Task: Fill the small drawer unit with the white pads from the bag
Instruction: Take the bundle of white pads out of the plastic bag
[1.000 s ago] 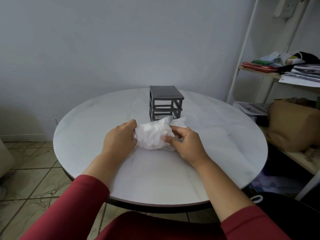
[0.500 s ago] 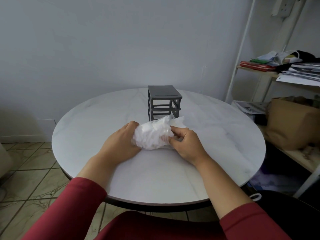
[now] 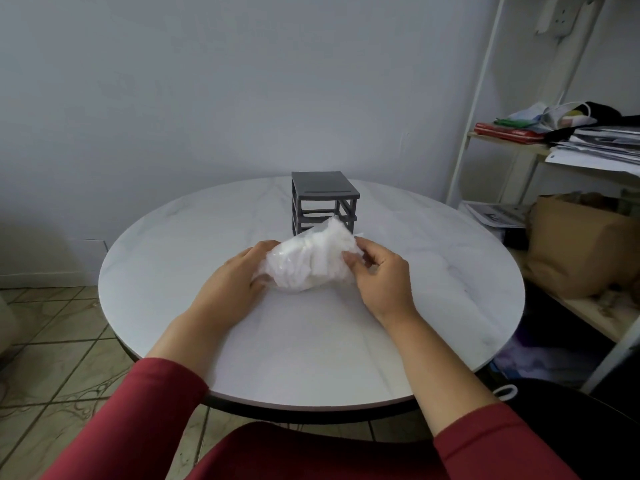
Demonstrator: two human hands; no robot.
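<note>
A person in red sleeves (image 3: 145,417) sits at a round white marble-look table (image 3: 194,244) at the centre of the frame, holding a clear plastic bag (image 3: 277,271) between both hands just above the tabletop. The left hand (image 3: 239,275) curls around the bag's left end, while the right hand (image 3: 381,275) pinches its right side with thumb and fingers. The bag bulges with white pads (image 3: 322,251). Directly behind it, toward the table's far side, stands the small grey drawer unit (image 3: 323,199), its frame showing open slots; the bag's top edge overlaps the unit's lower front in the view. A plain pale wall (image 3: 242,81) fills the upper frame. At right, a white metal shelf rack (image 3: 481,98) carries stacked papers (image 3: 602,143) and a red book (image 3: 505,133), with a brown paper bag (image 3: 581,244) on a lower shelf. Beige tiled floor (image 3: 45,348) shows at lower left.
</note>
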